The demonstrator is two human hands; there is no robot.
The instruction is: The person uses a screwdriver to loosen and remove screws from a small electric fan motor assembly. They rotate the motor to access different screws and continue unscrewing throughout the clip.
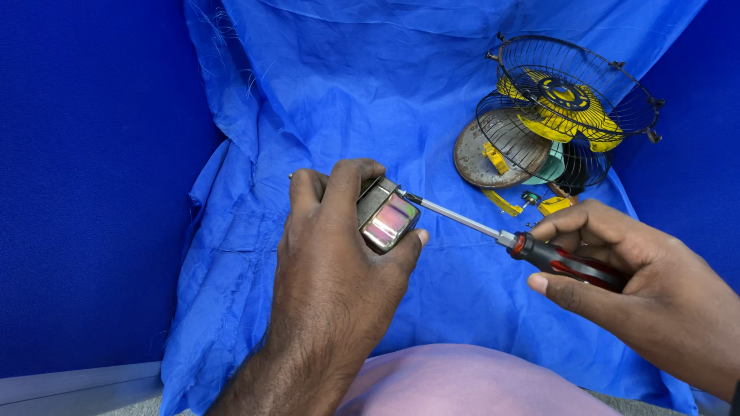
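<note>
While I watch through the head camera, my left hand (331, 254) sits near the middle of the view, its fingers (343, 181) wrapped over the top and its thumb pressed against the lower corner of a small boxy metal motor block with a shiny, iridescent face (388, 219). Those fingers are clamped tight on the block, holding it up above the wrinkled blue cloth (308, 100) that covers the surface below.

My right hand (647, 285) comes in from the lower right, fingers closed around the red and black handle of a screwdriver with a slim steel shaft (532, 250). The shaft slants up and to the left, and its dark tip touches the upper right corner of the motor block, just beside my left forefinger.

Further back on the cloth, well apart from both hands, lies a black wire fan guard (574, 104) with yellow plastic fan blades (559, 112) inside it. A round, rusty metal base plate (482, 158) leans just beside the guard, and a few small yellow plastic pieces (551, 204) lie near its lower edge. Dark blue panels (92, 177) stand on either side of the cloth. A pink rounded shape (455, 381) fills the bottom centre; I cannot tell what it is.
</note>
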